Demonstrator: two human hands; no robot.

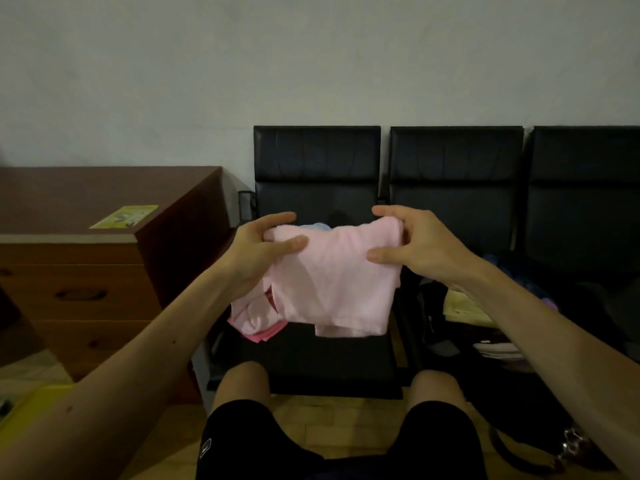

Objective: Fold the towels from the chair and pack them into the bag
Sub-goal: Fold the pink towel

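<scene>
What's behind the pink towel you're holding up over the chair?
Above the pink towel, a bit of blue cloth peeks out; crumpled pink towels lie on the chair seat at its lower left. Anything else behind it is covered.

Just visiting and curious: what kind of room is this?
Probably a waiting room or office corner: linked black padded chairs stand against a bare wall, a wooden drawer desk beside them. The left hand and right hand hold a pink towel.

Dim, flat indoor light with a grey-green cast; detail soft throughout, blacks murky at right, wide-angle bending toward frame edges.
</scene>
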